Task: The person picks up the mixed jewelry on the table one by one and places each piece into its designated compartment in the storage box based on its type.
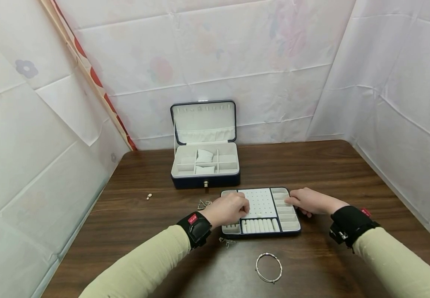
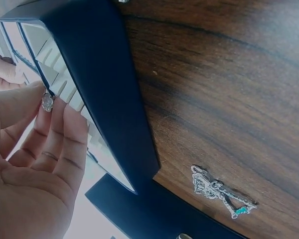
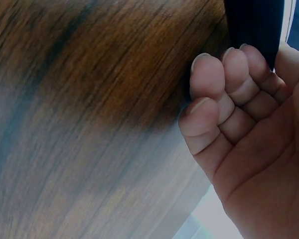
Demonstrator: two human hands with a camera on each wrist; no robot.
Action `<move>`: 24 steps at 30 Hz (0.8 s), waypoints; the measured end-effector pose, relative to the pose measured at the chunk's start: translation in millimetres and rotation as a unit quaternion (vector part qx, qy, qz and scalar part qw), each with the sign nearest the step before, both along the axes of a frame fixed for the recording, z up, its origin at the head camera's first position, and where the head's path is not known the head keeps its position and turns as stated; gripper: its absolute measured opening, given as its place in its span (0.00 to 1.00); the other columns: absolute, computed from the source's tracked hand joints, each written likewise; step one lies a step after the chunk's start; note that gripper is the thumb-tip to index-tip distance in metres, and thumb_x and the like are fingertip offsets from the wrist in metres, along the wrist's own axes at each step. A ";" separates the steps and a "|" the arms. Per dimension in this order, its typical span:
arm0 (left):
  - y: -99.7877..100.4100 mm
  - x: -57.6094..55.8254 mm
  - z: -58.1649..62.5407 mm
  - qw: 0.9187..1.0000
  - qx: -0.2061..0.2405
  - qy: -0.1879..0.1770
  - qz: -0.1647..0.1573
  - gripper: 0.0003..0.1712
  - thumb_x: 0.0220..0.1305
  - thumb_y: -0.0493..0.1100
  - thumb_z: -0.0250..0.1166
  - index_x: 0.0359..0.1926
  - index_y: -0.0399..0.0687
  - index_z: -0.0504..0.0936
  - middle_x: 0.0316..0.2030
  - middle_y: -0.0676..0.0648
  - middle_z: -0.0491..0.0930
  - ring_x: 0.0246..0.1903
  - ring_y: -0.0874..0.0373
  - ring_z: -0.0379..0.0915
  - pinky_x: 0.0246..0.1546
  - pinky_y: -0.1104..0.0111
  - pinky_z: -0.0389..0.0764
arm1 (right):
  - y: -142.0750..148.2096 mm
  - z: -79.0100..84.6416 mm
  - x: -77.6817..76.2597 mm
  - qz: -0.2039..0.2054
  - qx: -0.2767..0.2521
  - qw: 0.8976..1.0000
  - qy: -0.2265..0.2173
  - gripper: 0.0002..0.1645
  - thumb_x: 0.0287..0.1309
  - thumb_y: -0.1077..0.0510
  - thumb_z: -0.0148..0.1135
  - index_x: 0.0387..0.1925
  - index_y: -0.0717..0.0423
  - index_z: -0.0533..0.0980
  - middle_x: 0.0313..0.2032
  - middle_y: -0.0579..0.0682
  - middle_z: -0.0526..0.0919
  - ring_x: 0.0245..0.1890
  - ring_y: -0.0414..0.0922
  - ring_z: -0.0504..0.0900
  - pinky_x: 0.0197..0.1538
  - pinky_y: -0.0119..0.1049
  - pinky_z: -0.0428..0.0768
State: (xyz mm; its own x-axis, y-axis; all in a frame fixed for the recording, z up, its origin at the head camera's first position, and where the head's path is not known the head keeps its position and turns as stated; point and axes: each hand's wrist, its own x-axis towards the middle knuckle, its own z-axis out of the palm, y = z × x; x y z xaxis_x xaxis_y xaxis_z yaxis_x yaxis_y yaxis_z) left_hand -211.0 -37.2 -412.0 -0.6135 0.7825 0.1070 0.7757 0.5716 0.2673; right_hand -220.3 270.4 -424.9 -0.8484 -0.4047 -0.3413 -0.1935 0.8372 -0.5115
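Observation:
My left hand is over the left part of a dark blue jewellery tray. In the left wrist view, thumb and fingers pinch a small sparkling stone-set piece of jewellery, its exact kind partly hidden by the fingers. The tray has a white board with small holes, a row of ring rolls and side compartments. My right hand grips the tray's right edge, thumb at the top and fingers curled by the dark side wall.
Behind the tray stands an open jewellery box with two small cushions. A bangle lies in front. Silvery chains lie beside the tray, one with a green piece. Tiny pieces of jewellery lie at the left.

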 end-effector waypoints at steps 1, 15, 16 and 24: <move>0.0 0.2 0.2 1.000 -0.001 0.000 -0.001 0.07 0.62 0.33 0.68 0.31 0.51 0.85 0.32 0.55 0.77 0.33 0.65 0.72 0.35 0.75 0.74 | -0.1 0.0 0.0 0.000 -0.001 1.000 0.000 0.18 0.79 0.47 0.49 0.35 0.54 0.72 0.20 0.49 0.73 0.17 0.43 0.73 0.27 0.38 0.74; 0.8 3.1 2.9 1.000 -0.020 0.014 -0.007 0.03 0.63 0.37 0.71 0.34 0.50 0.86 0.35 0.53 0.79 0.34 0.63 0.76 0.35 0.74 0.76 | 0.6 -1.3 -1.1 0.001 0.000 1.000 -0.003 0.18 0.79 0.46 0.49 0.35 0.54 0.73 0.20 0.49 0.73 0.17 0.44 0.74 0.27 0.38 0.75; 0.8 3.0 2.8 1.000 -0.021 0.014 -0.007 0.03 0.63 0.37 0.71 0.34 0.50 0.86 0.35 0.53 0.79 0.34 0.63 0.76 0.35 0.74 0.76 | 0.8 -1.6 -1.2 0.001 0.000 1.000 -0.003 0.18 0.79 0.46 0.49 0.35 0.54 0.73 0.20 0.49 0.73 0.17 0.43 0.74 0.27 0.38 0.75; -1.2 1.6 4.8 1.000 -0.027 0.008 0.009 0.04 0.67 0.39 0.67 0.38 0.53 0.87 0.38 0.55 0.81 0.36 0.66 0.76 0.35 0.75 0.77 | 1.6 -3.1 -3.4 0.000 0.001 1.000 -0.003 0.18 0.79 0.47 0.49 0.35 0.54 0.73 0.20 0.49 0.73 0.17 0.43 0.74 0.27 0.38 0.75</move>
